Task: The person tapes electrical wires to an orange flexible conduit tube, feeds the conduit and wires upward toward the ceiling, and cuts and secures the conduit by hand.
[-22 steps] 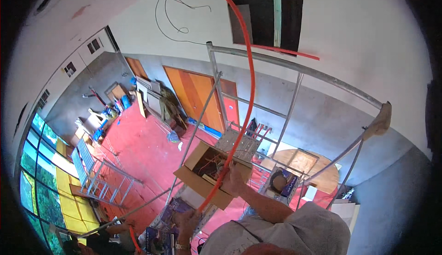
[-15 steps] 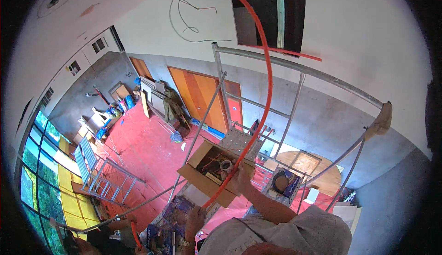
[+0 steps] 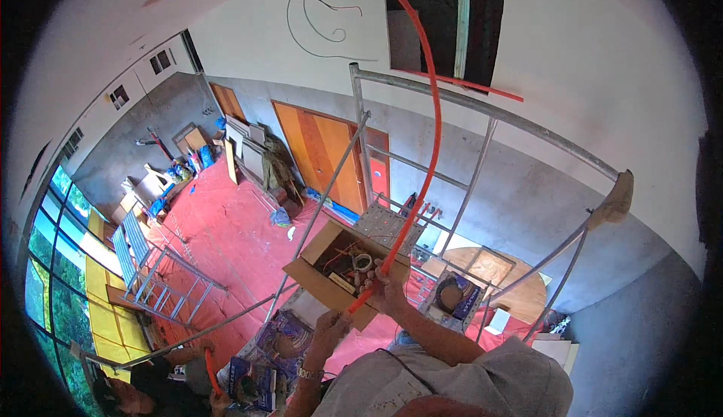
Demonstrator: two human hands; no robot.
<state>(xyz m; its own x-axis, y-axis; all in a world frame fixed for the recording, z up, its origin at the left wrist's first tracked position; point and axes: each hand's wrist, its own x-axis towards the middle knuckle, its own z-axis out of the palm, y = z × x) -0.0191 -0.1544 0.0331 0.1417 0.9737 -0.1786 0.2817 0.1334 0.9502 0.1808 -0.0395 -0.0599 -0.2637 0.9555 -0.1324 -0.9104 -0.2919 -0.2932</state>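
Observation:
A long red flexible conduit (image 3: 437, 123) curves down from above to my hands. My right hand (image 3: 388, 293) is closed round it, in front of an open cardboard box. My left hand (image 3: 331, 328), with a watch on the wrist, grips the conduit's lower stretch, a short way left of and below the right hand. In the cardboard box (image 3: 316, 270) lie a roll of tape (image 3: 362, 262), wires and small parts I cannot make out. At the lower left, a co-worker's hand (image 3: 218, 400) is on a red conduit piece (image 3: 211, 368).
Metal scaffold rails (image 3: 489, 108) surround me, one corner wrapped in cloth (image 3: 614, 202). Blue printed boxes with coils (image 3: 459, 296) stand on perforated planks (image 3: 384, 225). Loose wires (image 3: 301, 10) hang near a dark wall opening (image 3: 422, 33). A ladder (image 3: 169, 281) stands on the red-covered floor (image 3: 233, 229) below.
My left hand has moved up and right, closer to my right hand on the conduit. The right hand stays closed on it, slightly lower left. The whole view has shifted a little.

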